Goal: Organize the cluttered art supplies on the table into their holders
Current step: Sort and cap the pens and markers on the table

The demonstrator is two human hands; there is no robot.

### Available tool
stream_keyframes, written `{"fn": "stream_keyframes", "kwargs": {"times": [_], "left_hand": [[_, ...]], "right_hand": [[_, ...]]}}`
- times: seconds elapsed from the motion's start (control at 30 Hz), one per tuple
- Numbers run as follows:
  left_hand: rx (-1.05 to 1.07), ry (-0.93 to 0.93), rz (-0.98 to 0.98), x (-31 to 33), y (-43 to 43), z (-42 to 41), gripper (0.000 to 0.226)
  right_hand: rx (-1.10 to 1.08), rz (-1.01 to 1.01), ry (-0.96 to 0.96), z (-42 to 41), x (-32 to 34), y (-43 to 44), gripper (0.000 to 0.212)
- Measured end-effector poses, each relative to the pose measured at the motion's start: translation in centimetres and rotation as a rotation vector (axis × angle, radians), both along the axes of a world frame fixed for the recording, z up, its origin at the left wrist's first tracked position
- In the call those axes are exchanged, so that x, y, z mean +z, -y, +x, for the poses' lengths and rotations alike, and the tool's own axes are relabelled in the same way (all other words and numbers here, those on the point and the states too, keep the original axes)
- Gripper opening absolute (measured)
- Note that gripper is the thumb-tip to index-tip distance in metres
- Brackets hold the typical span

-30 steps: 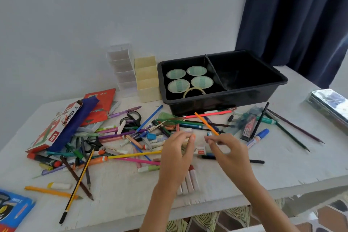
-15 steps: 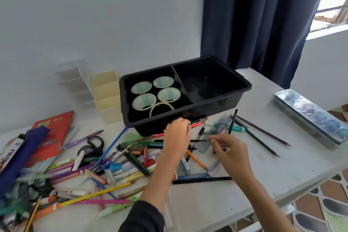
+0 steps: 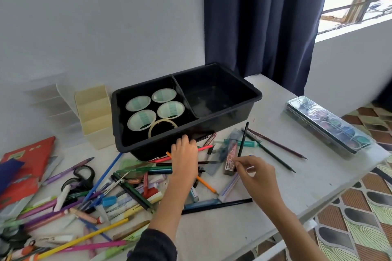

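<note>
Pencils, pens and markers lie in a heap (image 3: 118, 193) across the white table. My left hand (image 3: 184, 154) rests palm down with fingers curled onto the pens in front of the black two-part tray (image 3: 224, 125); what is under the fingers is hidden. My right hand (image 3: 254, 172) pinches the lower end of a black pencil (image 3: 244, 137), which lies pointing toward the tray. An orange pencil (image 3: 204, 183) lies on the table between my hands. The tray's left part holds several tape rolls (image 3: 137, 103); the right part holds nothing. A cream stepped holder (image 3: 93, 112) and a clear one (image 3: 48, 101) stand left of it.
A tin of watercolour pans (image 3: 328, 123) lies at the right, near the table edge. Black scissors (image 3: 78, 178) and a red book (image 3: 27, 159) lie at the left. Two dark pencils (image 3: 275, 154) lie right of my right hand. A dark curtain (image 3: 254, 17) hangs behind.
The view swung right. My right hand let go of the orange pencil, which now lies on the table, and moved to the black pencil. My left hand moved forward to the tray's front.
</note>
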State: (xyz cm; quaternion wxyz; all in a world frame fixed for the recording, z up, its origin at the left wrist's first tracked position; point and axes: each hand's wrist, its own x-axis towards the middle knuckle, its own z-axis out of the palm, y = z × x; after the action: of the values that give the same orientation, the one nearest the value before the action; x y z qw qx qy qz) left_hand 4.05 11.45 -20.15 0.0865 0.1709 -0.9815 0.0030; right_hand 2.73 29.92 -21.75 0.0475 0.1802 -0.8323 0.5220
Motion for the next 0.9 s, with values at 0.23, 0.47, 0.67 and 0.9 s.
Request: {"fn": "stream_keyframes", "kwargs": {"times": [0.23,0.47,0.67,0.9], "left_hand": [[0.0,-0.102,0.123,-0.1,0.0,0.5,0.018],[-0.128,-0.159,0.129,0.0,-0.7,0.7,0.033],[-0.15,-0.251,0.315,0.0,-1.2,0.8,0.024],[-0.161,-0.376,0.531,-0.1,-0.9,1.6,0.007]], "right_hand": [[-0.101,-0.014,0.016,-0.9,0.0,-0.7,0.018],[-0.128,0.242,-0.223,-1.8,0.2,0.1,0.021],[0.008,0.582,-0.323,-1.1,-0.4,2.8,0.032],[0.119,0.588,-0.342,0.6,-1.0,3.8,0.037]]}}
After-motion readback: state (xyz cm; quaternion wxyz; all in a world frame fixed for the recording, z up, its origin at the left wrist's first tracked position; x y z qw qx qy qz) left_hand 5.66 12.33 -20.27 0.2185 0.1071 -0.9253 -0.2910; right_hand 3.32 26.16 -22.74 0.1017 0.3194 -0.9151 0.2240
